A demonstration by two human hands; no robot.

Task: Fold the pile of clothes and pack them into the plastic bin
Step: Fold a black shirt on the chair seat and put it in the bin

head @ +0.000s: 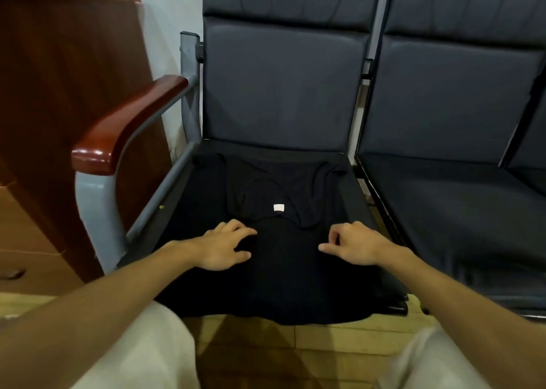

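The left hand (pixel 224 247) rests on the black garment (pixel 283 273) with fingers spread. The right hand (pixel 351 244) has its fingers loosely curled, and whether they pinch cloth cannot be told. The garment lies spread, unfolded, on the chair seat (pixel 195 199), label (pixel 278 208) up. No bin is in view, so folding appears barely begun and packing remains.

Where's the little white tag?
In the head view, the white tag sits on the black top on the chair seat, just beyond the left hand and right hand.

Likely a waiting room, linked padded seats (pixel 283 87), wooden desk (pixel 68 64)
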